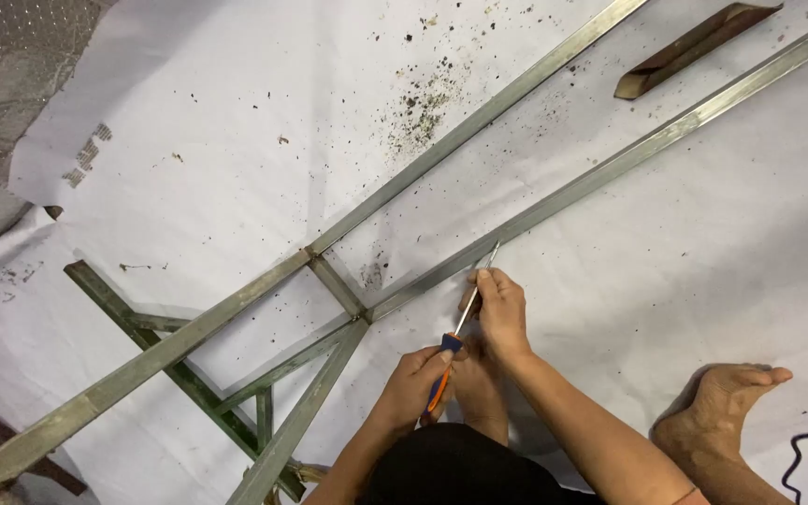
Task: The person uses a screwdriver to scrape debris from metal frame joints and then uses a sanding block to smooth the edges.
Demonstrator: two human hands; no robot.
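My left hand [415, 382] grips the blue and orange handle of a screwdriver [451, 351]. My right hand [500, 309] pinches its thin metal shaft, and the tip rests against a long grey square metal tube [610, 168]. That tube belongs to a welded metal frame [334, 281] of bars lying on a white sheet [236, 140]. A short cross bar [339, 285] joins the two long bars just left of my hands.
A brown angled metal offcut [694, 47] lies at the top right. Dark debris [423, 98] is scattered on the sheet. A green metal piece [175, 365] lies under the frame at the lower left. My bare foot [722, 411] rests at the right, beside a black cable [806, 458].
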